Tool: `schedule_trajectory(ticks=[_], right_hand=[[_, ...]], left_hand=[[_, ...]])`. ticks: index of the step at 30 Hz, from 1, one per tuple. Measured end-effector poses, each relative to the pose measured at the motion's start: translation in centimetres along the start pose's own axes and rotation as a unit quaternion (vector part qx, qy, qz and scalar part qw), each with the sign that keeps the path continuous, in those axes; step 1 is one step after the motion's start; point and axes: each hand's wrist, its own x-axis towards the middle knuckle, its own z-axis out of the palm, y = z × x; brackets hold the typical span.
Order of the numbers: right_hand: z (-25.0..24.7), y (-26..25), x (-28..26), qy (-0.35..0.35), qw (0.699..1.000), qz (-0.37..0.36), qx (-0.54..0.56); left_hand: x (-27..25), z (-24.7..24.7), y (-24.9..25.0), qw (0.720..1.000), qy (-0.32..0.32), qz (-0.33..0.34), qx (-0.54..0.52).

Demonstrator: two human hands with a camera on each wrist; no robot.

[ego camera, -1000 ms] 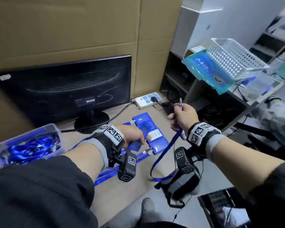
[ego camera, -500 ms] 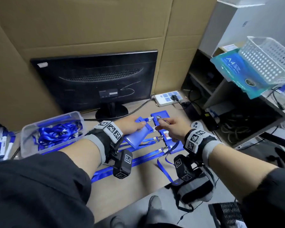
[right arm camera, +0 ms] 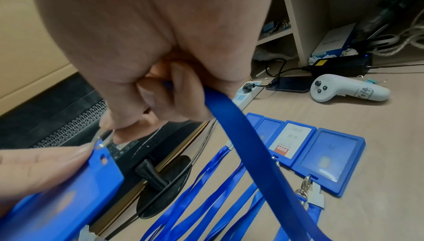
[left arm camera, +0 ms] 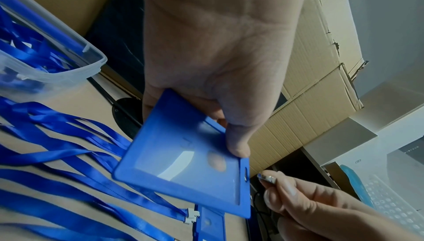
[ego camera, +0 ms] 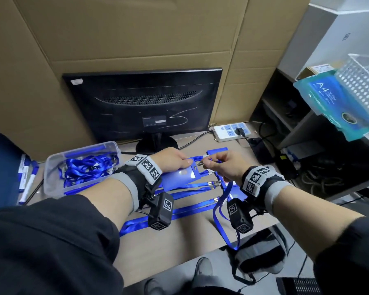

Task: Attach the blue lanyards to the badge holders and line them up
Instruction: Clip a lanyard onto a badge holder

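Observation:
My left hand (ego camera: 175,159) pinches a blue badge holder (ego camera: 179,174) by its top edge, thumb and fingers on either side (left arm camera: 183,168), lifted a little over the table. My right hand (ego camera: 224,165) pinches the metal clip (right arm camera: 101,139) of a blue lanyard (ego camera: 223,206); the clip's tip sits right at the holder's slot (left arm camera: 246,174). The strap runs back under my right wrist and off the table's front edge. Several finished holders (right arm camera: 325,159) with clipped lanyards (ego camera: 192,187) lie in a row under my hands.
A clear tub (ego camera: 81,167) of loose blue lanyards stands at the left. A black monitor (ego camera: 145,107) blocks the back, with a power strip (ego camera: 232,130) beside it. A white controller (right arm camera: 348,90) lies at the right. Cardboard walls rise behind.
My right hand came down from the raised position with the lanyard clip and met the holder. My left hand lifted the holder off the table; the head view swung left.

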Motion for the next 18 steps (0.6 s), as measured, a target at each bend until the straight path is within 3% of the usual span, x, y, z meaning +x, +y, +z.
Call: schedule_trajectory(ticks=[10, 18], right_hand=[[-0.8, 0.3, 1.3, -0.004, 0.998, 0.042, -0.052], [-0.9, -0.1, 2.1, -0.024, 0.993, 0.071, -0.096]], left_hand=[[0.7, 0.1, 1.4, 1.0, -0.017, 0.003, 0.004], [2.2, 0.9, 2.6, 0.997, 0.047, 0.026, 0.055]])
